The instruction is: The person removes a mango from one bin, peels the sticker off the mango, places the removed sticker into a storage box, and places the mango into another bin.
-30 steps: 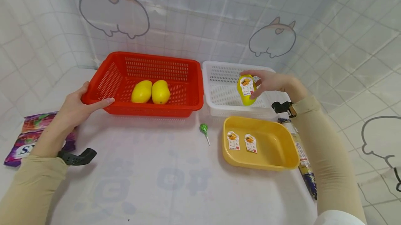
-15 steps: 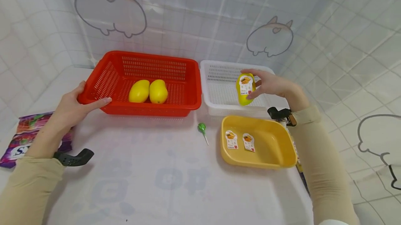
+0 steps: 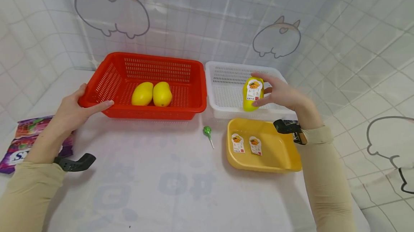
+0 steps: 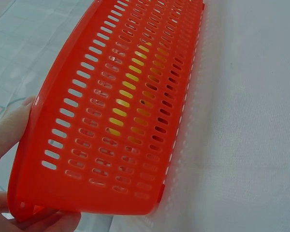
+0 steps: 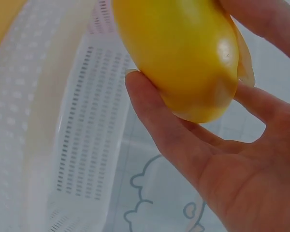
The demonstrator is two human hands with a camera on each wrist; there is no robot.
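Observation:
My left hand (image 3: 72, 109) grips the front left corner of a red plastic basket (image 3: 155, 110), thumb over the front rim. Two yellow mangoes (image 3: 142, 94) lie side by side in that basket. Over the white basket (image 3: 223, 107), my right hand (image 3: 281, 92) holds another mango (image 3: 249, 105), with a white printed label (image 3: 254, 89) facing the head camera. In the right wrist view the thumb and fingers clasp this mango (image 5: 183, 58) around its sides. The left wrist view shows the red basket's slotted wall (image 4: 101, 121), with yellow fruit showing through the slots.
A yellow tub (image 3: 279, 149) with two similar labels (image 3: 238, 143) on it stands before the white basket. A green-wrapped lollipop (image 3: 207, 131) lies at mid-table. A purple snack bag (image 3: 32, 128) sits under the left forearm. Tiled-pattern sheeting rises behind the baskets.
The right hand and its mango have shifted slightly, staying over the white basket, and the right forearm has swung left over the tub's edge. The left hand keeps its hold; the whole view has drifted slightly.

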